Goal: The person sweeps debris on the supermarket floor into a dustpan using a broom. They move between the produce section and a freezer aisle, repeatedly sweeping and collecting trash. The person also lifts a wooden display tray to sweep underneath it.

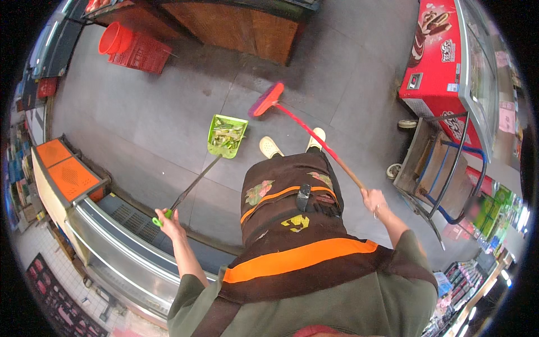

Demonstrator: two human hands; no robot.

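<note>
My left hand (pixel 172 223) grips the green handle end of a long-handled dustpan (pixel 228 151), which is out to my front left at floor level. Green and pale vegetable scraps (pixel 226 134) lie in its pan. My right hand (pixel 374 199) is closed around the wooden upper part of a broom handle (pixel 346 168), whose lower length is red. The broom's orange-red head with purple bristles (pixel 266 100) is ahead of my feet, to the right of the dustpan and apart from it.
Grey tiles (pixel 139 113) cover the floor. A red crate (pixel 141 52) and a red bucket (pixel 114 38) stand by a wooden display stand (pixel 236 25). On my right are a red ice-cream freezer (pixel 438 63) and platform trolleys (pixel 442 168). A refrigerated display case (pixel 122 248) runs along my left.
</note>
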